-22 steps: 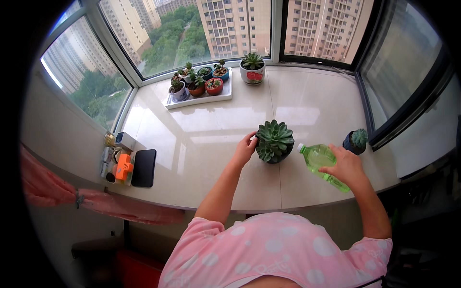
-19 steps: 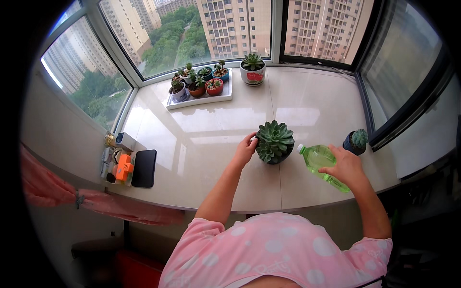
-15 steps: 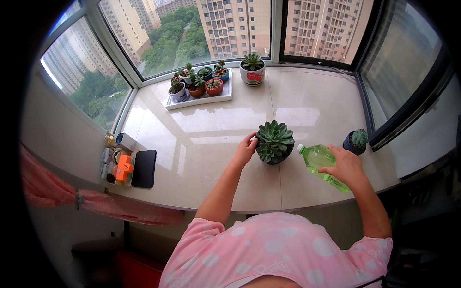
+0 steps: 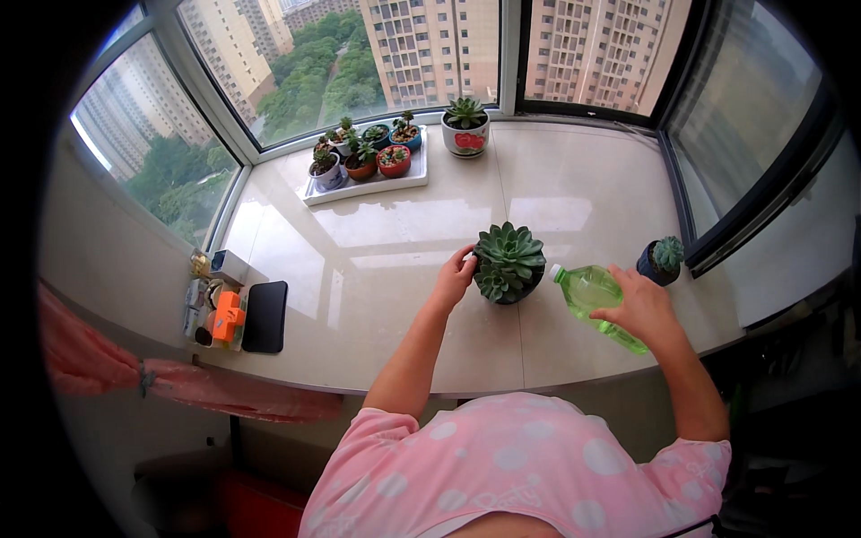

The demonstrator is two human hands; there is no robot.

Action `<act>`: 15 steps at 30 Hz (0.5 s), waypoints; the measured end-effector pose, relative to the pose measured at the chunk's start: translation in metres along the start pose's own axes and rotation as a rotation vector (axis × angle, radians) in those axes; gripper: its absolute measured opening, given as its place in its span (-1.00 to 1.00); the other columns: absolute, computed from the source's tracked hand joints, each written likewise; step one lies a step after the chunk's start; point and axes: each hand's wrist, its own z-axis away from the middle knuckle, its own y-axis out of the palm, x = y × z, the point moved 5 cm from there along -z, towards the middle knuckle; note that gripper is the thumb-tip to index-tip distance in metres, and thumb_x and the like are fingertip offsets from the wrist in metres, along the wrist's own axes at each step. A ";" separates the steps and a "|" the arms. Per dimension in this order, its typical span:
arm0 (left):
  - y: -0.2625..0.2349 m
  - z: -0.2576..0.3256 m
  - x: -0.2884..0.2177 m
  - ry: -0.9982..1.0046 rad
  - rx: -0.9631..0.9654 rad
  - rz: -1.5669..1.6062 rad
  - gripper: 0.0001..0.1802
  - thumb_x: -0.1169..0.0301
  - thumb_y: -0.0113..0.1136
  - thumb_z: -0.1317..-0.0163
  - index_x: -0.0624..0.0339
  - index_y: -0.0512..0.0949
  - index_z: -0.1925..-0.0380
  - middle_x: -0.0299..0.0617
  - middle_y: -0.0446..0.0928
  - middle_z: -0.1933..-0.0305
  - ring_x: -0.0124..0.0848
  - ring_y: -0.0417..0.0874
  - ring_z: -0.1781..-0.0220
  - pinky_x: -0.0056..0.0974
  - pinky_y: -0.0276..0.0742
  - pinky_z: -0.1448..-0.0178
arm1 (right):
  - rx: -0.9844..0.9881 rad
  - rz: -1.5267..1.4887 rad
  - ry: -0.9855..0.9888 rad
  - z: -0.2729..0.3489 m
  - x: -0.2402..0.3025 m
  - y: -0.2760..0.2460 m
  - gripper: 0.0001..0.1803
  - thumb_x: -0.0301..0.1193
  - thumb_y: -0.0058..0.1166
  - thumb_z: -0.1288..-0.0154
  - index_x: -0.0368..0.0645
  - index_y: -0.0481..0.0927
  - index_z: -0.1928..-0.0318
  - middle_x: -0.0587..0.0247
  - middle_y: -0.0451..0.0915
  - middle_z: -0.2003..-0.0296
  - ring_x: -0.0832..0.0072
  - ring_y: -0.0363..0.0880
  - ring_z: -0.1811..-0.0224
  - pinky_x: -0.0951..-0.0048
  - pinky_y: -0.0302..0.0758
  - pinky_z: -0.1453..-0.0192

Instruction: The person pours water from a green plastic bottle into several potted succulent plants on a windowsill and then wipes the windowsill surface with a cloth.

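A large green succulent (image 4: 508, 260) grows in a dark round pot (image 4: 529, 289) in the middle of the tiled sill. Fingers of my left hand (image 4: 456, 274) are bent against the left side of this pot, near its rim; the leaves hide part of the grip. To the right of the plant, my right hand (image 4: 639, 305) is wrapped round a clear green plastic bottle (image 4: 587, 294). The bottle lies tilted, its white cap (image 4: 556, 272) pointing up and left toward the succulent, a small gap apart from it.
A small succulent in a dark blue pot (image 4: 653, 271) stands at the right by the open window frame. Toward the back are a white tray (image 4: 366, 190) of several small potted succulents and a white pot (image 4: 465, 141). Far left: a black phone (image 4: 265, 317) and an orange item (image 4: 228, 316).
The whole view has shifted slightly. Both hands keep nearly the same places, the left at the pot and the right round the bottle.
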 end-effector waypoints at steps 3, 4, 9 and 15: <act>0.000 0.000 -0.002 -0.014 0.025 -0.034 -0.61 0.32 -0.04 -0.38 0.18 0.40 -0.17 -0.38 0.38 0.58 -0.63 0.23 0.63 -0.45 0.17 0.55 | -0.017 -0.034 0.012 0.000 -0.002 0.009 -0.12 0.11 0.34 0.17 -0.09 0.43 -0.16 0.08 0.53 0.18 0.18 0.57 0.13 0.25 0.51 0.07; -0.001 0.000 -0.003 -0.010 0.021 -0.033 -0.61 0.32 -0.04 -0.38 0.18 0.40 -0.17 -0.38 0.38 0.58 -0.63 0.23 0.63 -0.45 0.17 0.55 | -0.061 -0.088 0.003 0.001 -0.006 0.014 -0.11 0.11 0.34 0.17 -0.10 0.42 -0.17 0.07 0.53 0.17 0.16 0.57 0.12 0.24 0.51 0.07; 0.004 0.001 -0.008 -0.103 0.168 -0.163 -0.58 0.26 -0.21 -0.44 0.13 0.32 -0.22 -0.30 0.43 0.57 -0.54 0.47 0.64 -0.44 0.36 0.52 | -0.113 -0.208 -0.001 0.008 -0.013 0.029 -0.07 0.11 0.34 0.16 -0.11 0.39 -0.20 0.05 0.52 0.12 0.14 0.54 0.08 0.21 0.50 0.05; 0.012 0.020 -0.020 -0.308 0.176 -0.218 -0.53 0.23 -0.25 -0.42 0.10 0.11 -0.28 -0.05 0.63 0.35 -0.38 0.68 0.43 -0.33 0.48 0.45 | -0.027 -0.299 0.045 0.015 -0.020 0.043 -0.08 0.09 0.35 0.15 -0.12 0.38 -0.21 0.05 0.52 0.05 0.13 0.52 0.02 0.20 0.49 -0.01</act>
